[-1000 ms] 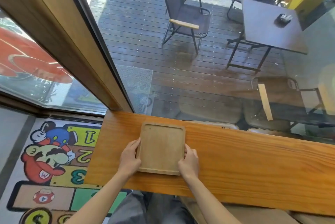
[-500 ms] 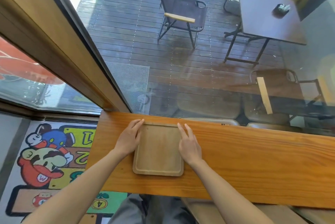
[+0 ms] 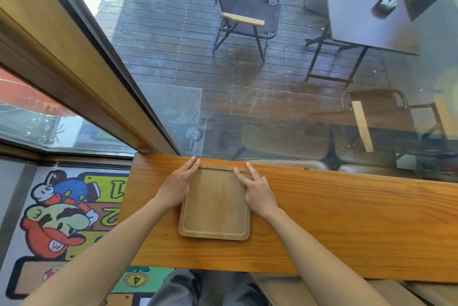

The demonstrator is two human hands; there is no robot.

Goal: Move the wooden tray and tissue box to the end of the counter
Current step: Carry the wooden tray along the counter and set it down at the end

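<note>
Running along the window, our counter (image 3: 322, 219) ends at left — the wooden tray (image 3: 215, 206) lies flat near that end, far edge at the glass. Left hand (image 3: 177, 183) and right hand (image 3: 257, 193) flank it, fingers straight, together, squaring it. No tissue box visible.

The wooden tray (image 3: 215, 209) is pale wood, smooth and dull, with a faint grain. It lies on the counter (image 3: 347, 226), which is darker orange wood with strong wavy grain and a soft shine. Behind the counter is glass (image 3: 285, 112), shiny with pale reflections. Past the glass, the deck (image 3: 168, 40) is dark ribbed boards. The chair (image 3: 244, 10) there has a thin dark metal frame, a cloth seat and pale wooden armrests.
</note>
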